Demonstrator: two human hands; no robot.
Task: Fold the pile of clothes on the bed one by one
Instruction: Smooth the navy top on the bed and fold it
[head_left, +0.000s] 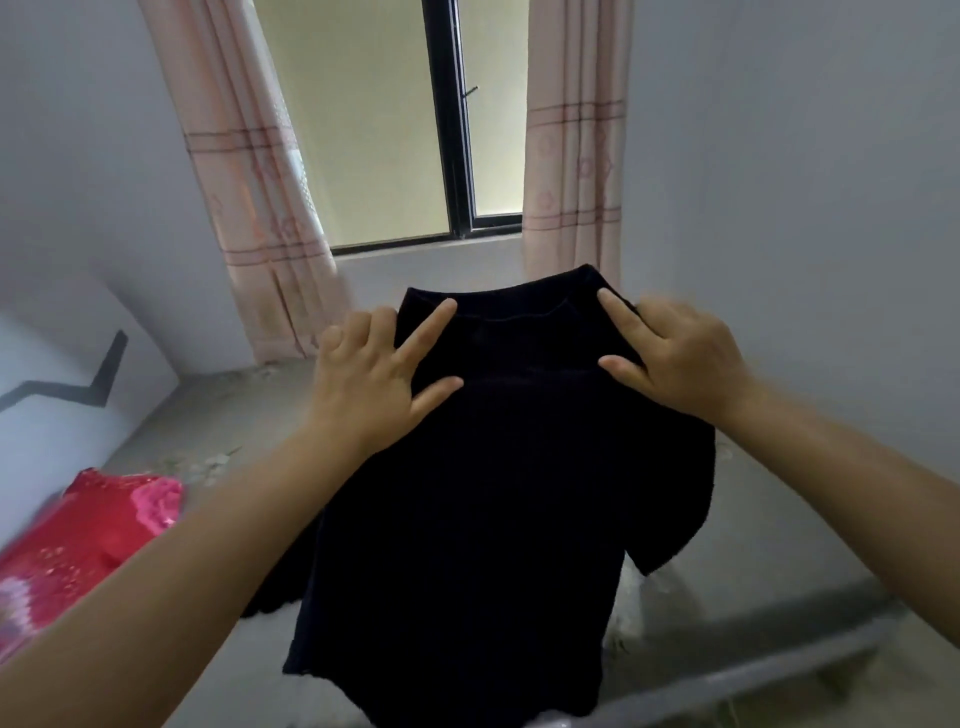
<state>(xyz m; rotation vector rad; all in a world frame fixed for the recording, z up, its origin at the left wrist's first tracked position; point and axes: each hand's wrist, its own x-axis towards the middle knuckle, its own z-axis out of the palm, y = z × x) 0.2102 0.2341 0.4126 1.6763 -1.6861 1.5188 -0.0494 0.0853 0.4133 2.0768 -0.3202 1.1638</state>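
Observation:
A black T-shirt (483, 509) hangs in the air in front of me, collar up, body dropping toward the bottom of the view. My left hand (374, 379) grips its left shoulder, index finger and thumb stretched over the front, the other fingers curled behind the cloth. My right hand (675, 353) holds the right shoulder the same way, index finger near the collar, thumb on the front. One short sleeve droops at the right. A red garment with pink flowers (98, 540) lies at the lower left on the bed.
A window (395, 130) with pink curtains (254, 208) is straight ahead in a pale wall. A grey concrete floor (244, 415) lies below. A grey metal bed rail (753, 670) crosses the lower right. A white board with a dark zigzag (67, 384) leans at left.

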